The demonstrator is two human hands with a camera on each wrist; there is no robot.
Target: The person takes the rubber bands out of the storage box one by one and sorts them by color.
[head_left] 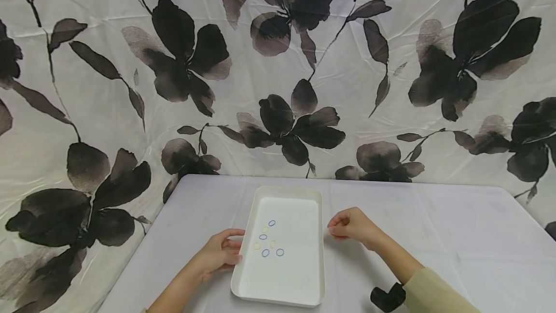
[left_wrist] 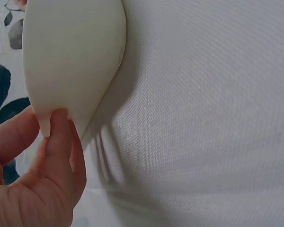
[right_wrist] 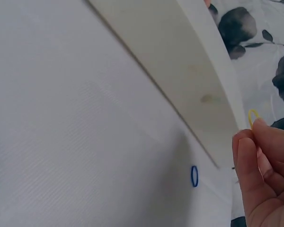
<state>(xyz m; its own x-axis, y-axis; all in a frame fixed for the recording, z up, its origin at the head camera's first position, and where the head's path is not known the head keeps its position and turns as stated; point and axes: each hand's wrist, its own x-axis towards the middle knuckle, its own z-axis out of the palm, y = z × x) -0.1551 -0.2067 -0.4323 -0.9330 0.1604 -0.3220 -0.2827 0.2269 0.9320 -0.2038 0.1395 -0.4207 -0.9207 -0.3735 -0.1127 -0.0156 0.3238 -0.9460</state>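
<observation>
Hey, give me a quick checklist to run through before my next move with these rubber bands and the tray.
1. Tray flat on the table: ok.
2. Left hand holds the tray's rim: ok.
3. Right hand pinches a yellow band: ok.
4. Every band inside the tray: not ok; a blue band lies on the table outside it.
5. Loose bands in the tray lie apart: ok.
6. Pinch is firm enough: cannot tell.
</observation>
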